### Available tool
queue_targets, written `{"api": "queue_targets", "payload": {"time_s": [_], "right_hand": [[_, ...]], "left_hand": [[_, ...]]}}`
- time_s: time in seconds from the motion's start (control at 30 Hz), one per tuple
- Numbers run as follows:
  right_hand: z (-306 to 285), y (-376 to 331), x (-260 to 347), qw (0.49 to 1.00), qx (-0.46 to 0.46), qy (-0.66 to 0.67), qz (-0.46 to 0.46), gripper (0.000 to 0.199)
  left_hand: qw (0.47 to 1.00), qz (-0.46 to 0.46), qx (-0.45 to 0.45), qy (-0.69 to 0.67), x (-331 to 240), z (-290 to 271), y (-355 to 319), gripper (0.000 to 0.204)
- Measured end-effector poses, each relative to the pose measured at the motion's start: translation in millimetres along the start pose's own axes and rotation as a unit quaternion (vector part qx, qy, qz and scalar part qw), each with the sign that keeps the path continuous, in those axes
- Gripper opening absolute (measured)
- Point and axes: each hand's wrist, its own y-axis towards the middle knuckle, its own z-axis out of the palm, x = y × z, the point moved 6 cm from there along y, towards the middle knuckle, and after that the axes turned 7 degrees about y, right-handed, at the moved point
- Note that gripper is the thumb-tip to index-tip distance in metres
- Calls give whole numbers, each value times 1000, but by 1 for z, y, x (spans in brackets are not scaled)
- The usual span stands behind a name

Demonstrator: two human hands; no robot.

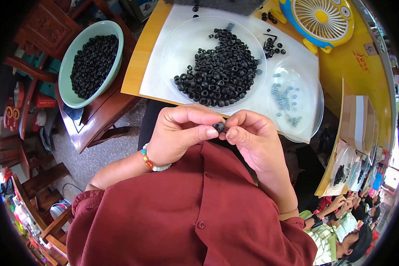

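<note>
Between thumb and index finger, my left hand [181, 126] pinches a small round black plastic part [219, 127] with a hole facing up. My right hand [255, 135] is closed at the right side of this part, thumb and index fingertips pressed on a dark bit there. Whether that bit is a separate piece cannot be told. Just beyond both hands lies a wide transparent round tray [169, 57], holding a heap of black parts [224, 66], larger ones at the near side and smaller ones farther back. A second transparent tray [315, 111] to the right holds several small metal springs [284, 97].
On the left, a pale green basin [120, 57] full of black parts stands on a wooden stool [106, 115]. Loose black parts and a hex key [266, 43] lie beyond the trays. A yellow-blue fan [321, 20] stands far right. Other people sit at lower right.
</note>
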Motion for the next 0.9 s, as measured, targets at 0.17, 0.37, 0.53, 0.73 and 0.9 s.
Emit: {"api": "queue_targets", "payload": {"time_s": [0.17,0.37,0.53,0.73,0.9], "right_hand": [[0,3,-14,994,47,66,69,14],[2,3,-21,993,56,97,44,15],[2,3,-24,996,46,71,40,11],[9,3,-22,998,51,35,21,16],[-25,-12,25,952,-65,-285,-91,17]], "left_hand": [[988,96,22,118,-1,-5,4,20],[991,95,63,70,4,0,5,20],[990,108,53,76,3,-1,1,21],[998,22,7,54,-2,-7,1,16],[948,121,-199,216,-46,-73,2,21]]}}
